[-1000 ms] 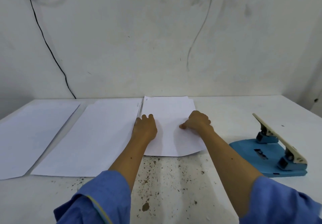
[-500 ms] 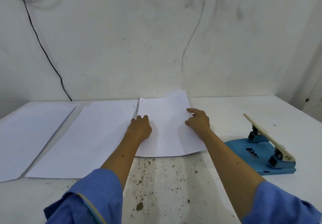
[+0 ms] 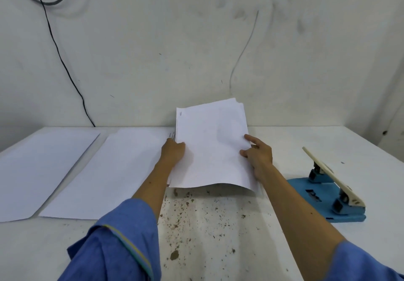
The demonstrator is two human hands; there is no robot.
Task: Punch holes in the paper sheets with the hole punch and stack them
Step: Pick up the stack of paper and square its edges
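Fingers of left hand [image 3: 173, 150] curled on left edge of paper stack [image 3: 211, 147], right hand [image 3: 258, 155] pinching right edge, thumb on top. Stack tilted up off table [image 3: 218, 226], far end raised, near edge sagging. Blue hole punch [image 3: 328, 197] well right, handle up. Two loose sheets [image 3: 105, 171] flat at left.

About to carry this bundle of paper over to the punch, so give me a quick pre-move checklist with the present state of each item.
1. Left hand grips the bundle at its left edge: ok.
2. Right hand holds its right edge: ok.
3. Sheets squared up: not ok, the far corners fan apart.
4. Bundle off the table: far end raised; near edge cannot tell.
5. Hole punch handle up, ready for paper: ok.
6. Path to the punch clear: ok.
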